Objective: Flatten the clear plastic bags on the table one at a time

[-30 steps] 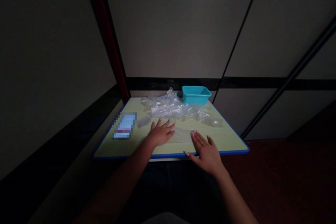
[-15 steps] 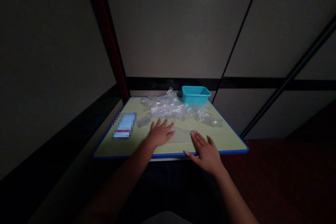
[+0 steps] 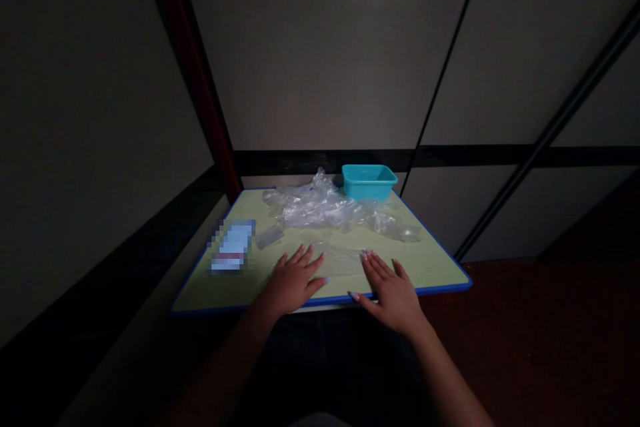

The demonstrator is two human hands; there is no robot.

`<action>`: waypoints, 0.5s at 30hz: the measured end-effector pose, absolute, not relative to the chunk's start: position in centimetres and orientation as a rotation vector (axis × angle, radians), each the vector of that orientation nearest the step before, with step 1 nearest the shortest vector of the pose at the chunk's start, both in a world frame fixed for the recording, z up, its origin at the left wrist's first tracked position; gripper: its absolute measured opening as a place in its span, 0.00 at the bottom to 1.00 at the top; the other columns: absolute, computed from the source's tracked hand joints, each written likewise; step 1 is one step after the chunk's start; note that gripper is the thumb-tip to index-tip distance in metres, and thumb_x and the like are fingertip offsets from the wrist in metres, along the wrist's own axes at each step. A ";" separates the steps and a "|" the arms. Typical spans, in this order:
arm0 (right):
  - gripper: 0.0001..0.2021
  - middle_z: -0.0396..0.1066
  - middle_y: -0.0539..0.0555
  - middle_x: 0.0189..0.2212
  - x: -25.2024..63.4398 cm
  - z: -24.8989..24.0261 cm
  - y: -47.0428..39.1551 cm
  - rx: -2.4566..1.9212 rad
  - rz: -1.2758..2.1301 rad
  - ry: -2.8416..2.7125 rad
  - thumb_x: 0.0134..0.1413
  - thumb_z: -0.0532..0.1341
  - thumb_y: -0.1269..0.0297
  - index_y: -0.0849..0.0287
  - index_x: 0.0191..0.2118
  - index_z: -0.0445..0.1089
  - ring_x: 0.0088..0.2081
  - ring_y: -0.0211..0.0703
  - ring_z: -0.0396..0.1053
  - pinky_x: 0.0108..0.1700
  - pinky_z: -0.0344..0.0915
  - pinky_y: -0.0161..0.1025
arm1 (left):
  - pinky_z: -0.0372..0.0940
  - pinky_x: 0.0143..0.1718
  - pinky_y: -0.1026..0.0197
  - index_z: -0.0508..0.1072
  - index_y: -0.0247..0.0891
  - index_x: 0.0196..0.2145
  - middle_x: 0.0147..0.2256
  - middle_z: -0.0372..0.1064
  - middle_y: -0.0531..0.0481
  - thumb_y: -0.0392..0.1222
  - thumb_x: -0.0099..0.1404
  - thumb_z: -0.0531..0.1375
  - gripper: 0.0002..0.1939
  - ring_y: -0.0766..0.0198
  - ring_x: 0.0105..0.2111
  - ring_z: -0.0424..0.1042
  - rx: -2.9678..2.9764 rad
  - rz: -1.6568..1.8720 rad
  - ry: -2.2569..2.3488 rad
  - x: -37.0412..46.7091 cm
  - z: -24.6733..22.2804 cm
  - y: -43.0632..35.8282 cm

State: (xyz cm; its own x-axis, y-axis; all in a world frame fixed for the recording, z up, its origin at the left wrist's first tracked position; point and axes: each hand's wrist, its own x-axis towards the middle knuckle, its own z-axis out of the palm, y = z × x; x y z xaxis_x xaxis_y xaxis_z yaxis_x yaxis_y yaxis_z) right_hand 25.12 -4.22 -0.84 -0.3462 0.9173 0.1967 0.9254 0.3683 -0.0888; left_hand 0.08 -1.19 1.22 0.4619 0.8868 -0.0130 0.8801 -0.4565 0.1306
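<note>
Near the table's front edge, in the head view, your left hand (image 3: 293,283) has slid nearer to you, exposing more of the thin, clear plastic sheet (image 3: 340,259) lying flat between your hands. It's open, fingers spread, gripping nothing; your right hand (image 3: 397,293) is open too, fingertips at the sheet's right end, holding nothing. The pale-green, blue-edged table (image 3: 430,263) bears a crumpled clear plastic heap (image 3: 325,209) and a teal rectangular basin (image 3: 369,188) on its far side. Beyond stand dim grey panels (image 3: 325,53); dark red floor (image 3: 495,320) lies right.
</note>
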 end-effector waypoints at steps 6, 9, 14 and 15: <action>0.41 0.46 0.61 0.65 25.1 -0.7 -4.3 -1.657 -0.034 -2.412 0.57 0.45 0.38 0.64 0.66 0.44 0.65 0.53 0.45 0.62 0.39 0.60 | 0.44 0.60 0.40 0.48 0.44 0.65 0.66 0.39 0.47 0.53 0.70 0.44 0.29 0.54 0.65 0.39 2.540 0.071 1.734 -2.4 1.2 -2.4; 0.41 0.46 0.62 0.64 25.1 -0.8 -4.2 -1.648 -0.043 -2.404 0.57 0.45 0.37 0.63 0.66 0.44 0.65 0.53 0.45 0.62 0.39 0.60 | 0.46 0.60 0.41 0.49 0.41 0.64 0.65 0.41 0.45 0.52 0.70 0.44 0.28 0.56 0.65 0.41 2.539 0.066 1.782 -2.8 1.1 -2.7; 0.42 0.47 0.63 0.64 25.2 -1.1 -4.2 -1.646 -0.077 -2.399 0.56 0.46 0.37 0.64 0.66 0.43 0.65 0.53 0.44 0.62 0.40 0.59 | 0.48 0.59 0.41 0.51 0.32 0.64 0.65 0.42 0.38 0.52 0.70 0.43 0.30 0.53 0.65 0.43 2.481 0.071 1.968 -2.7 0.4 -3.0; 0.42 0.46 0.63 0.65 25.2 -1.1 -4.2 -1.647 -0.088 -2.395 0.56 0.46 0.37 0.64 0.66 0.42 0.65 0.53 0.44 0.62 0.40 0.59 | 0.48 0.59 0.41 0.50 0.31 0.64 0.65 0.42 0.37 0.52 0.69 0.43 0.31 0.52 0.65 0.42 2.468 0.088 2.015 -2.7 0.3 -3.1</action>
State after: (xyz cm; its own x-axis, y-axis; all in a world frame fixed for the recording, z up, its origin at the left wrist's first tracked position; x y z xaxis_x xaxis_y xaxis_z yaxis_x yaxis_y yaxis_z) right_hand 25.17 -4.25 -1.14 -0.3403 0.9131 0.2246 0.9271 0.3657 -0.0819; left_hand -2.72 -3.08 0.26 0.1994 0.9773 0.0717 0.9798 -0.1999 -0.0003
